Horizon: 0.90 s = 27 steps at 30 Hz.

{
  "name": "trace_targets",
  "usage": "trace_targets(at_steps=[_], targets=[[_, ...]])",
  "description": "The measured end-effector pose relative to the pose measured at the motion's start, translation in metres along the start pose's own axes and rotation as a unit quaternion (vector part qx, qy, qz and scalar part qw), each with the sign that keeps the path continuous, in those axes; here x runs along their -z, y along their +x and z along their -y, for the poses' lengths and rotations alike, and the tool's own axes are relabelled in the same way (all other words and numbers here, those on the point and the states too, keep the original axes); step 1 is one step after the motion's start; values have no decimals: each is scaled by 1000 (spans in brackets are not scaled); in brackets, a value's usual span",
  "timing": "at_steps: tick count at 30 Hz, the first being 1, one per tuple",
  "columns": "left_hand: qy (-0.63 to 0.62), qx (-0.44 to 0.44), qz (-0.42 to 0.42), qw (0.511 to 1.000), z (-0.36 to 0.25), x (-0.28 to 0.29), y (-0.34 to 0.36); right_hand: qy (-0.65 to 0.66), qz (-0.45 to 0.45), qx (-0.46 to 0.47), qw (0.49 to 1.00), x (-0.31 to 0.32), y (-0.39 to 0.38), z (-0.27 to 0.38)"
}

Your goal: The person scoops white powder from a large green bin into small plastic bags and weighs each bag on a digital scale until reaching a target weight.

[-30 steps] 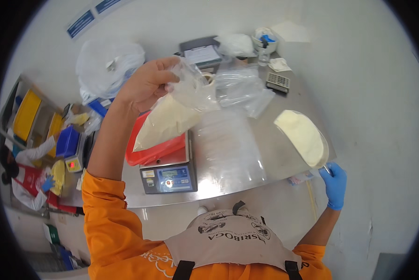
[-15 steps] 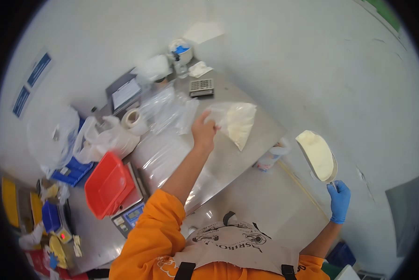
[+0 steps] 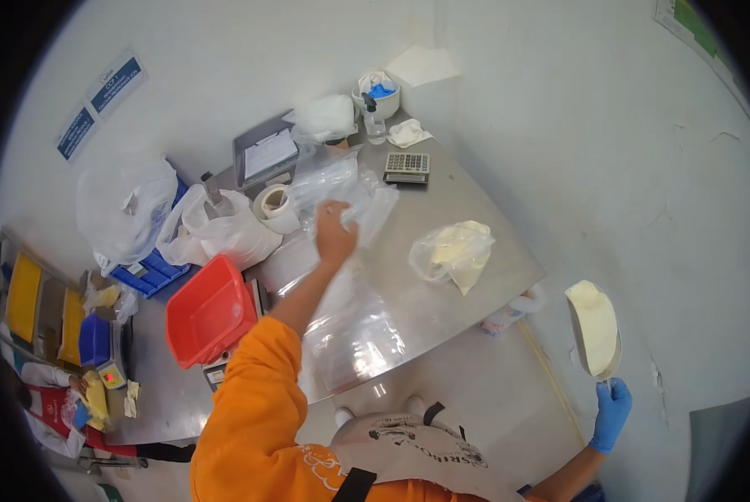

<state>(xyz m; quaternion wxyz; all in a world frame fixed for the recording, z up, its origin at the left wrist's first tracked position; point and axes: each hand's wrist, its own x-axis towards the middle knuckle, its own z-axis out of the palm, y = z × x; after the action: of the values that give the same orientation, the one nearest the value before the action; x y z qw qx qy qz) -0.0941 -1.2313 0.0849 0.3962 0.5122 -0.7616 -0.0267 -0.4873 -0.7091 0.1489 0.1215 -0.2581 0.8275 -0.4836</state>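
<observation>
My right hand (image 3: pixel 612 415), in a blue glove, is closed round the handle of a metal scoop (image 3: pixel 618 361). Pale yellow powder (image 3: pixel 593 322) heaps in the scoop, held out beyond the table's right edge. My bare left hand (image 3: pixel 335 238) reaches over the table beside a pile of clear plastic bags (image 3: pixel 329 180). Its fingers look apart and hold nothing I can see; whether they touch the bags I cannot tell. A clear bag with pale powder (image 3: pixel 463 253) rests on the steel table to the right of that hand, touched by neither hand.
The steel table (image 3: pixel 496 201) carries a red tray (image 3: pixel 212 314) on a scale, a label roll (image 3: pixel 275 202), white plastic bags (image 3: pixel 224 230), a calculator (image 3: pixel 407 167) and a spray bottle (image 3: pixel 374 125). Another person (image 3: pixel 53 402) is at the far left. A wall stands behind.
My left hand has let go of the powder bag and moved left to the pile of clear bags. The powder bag now sits by itself on the table. The scoop remains in my right hand.
</observation>
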Motion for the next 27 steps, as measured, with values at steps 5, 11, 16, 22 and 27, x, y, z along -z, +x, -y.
trace_targets(at_steps=[5, 11, 16, 22, 27], targets=[[298, -71, 101, 947, 66, 16, 77, 12, 10, 16, 1000, -4, 1, 3], [201, -178, 70, 961, 94, 42, 121, -9, 51, 37, 998, -40, 1, 29], [-20, -203, 25, 979, -17, 151, 96, -34, 70, 75, 994, -64, -9, 51], [-10, -190, -64, 980, 8, 325, 54, 21, 157, 125, 979, -131, -22, 92], [242, -92, -18, 966, 47, 431, -3, 35, 228, 172, 958, -186, -41, 137]])
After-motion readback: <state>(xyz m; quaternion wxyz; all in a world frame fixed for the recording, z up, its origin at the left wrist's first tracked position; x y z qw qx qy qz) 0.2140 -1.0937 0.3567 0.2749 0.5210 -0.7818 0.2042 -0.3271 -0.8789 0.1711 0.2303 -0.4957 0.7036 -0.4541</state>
